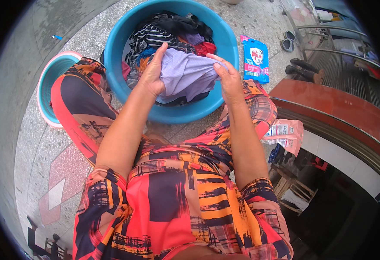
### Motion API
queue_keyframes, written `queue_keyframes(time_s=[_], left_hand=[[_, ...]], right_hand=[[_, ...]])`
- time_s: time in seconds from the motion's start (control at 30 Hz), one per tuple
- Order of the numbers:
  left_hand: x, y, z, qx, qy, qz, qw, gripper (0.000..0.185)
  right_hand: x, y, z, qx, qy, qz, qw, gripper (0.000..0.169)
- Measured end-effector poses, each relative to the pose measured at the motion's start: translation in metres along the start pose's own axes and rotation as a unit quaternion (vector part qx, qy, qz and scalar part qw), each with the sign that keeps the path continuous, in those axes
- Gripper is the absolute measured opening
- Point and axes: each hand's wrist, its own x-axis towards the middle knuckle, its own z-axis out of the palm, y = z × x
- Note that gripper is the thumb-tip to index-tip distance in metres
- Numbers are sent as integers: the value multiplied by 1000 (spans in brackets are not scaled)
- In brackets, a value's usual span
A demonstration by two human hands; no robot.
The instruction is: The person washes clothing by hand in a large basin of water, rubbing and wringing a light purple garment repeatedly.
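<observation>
A lavender cloth garment is stretched between my two hands over a large blue plastic tub. My left hand has hold of its left side, the fingers pointing up along the edge. At the garment's right end, my right hand pinches the fabric between thumb and fingers. Under and behind it lies a heap of clothes in the tub, among them a black-and-white striped garment, dark cloth and a red piece. The bottom of the tub is mostly hidden by the clothes.
A blue detergent packet lies right of the tub. A pink-rimmed basket stands beyond my left knee. At the right are a pink packet, a red-brown ledge, grey shoes, dark shoes and metal rails.
</observation>
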Motion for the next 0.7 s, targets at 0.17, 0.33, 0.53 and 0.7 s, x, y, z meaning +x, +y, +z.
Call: queue_keyframes(time_s=[0.17, 0.33, 0.53, 0.7], left_hand=[[48, -8, -74, -43, -311, -159, 936, 30], [-7, -57, -1, 136, 91, 141, 976, 28], [22, -31, -65, 108, -24, 146, 983, 26], [0, -54, -15, 216, 73, 127, 965, 31]], right_hand=[[-16, 16, 110, -271, 21, -274, 923, 19], [55, 59, 64, -409, 171, -195, 875, 26], [3, 52, 106, -347, 119, -283, 886, 23], [31, 71, 39, -348, 170, -75, 919, 34]])
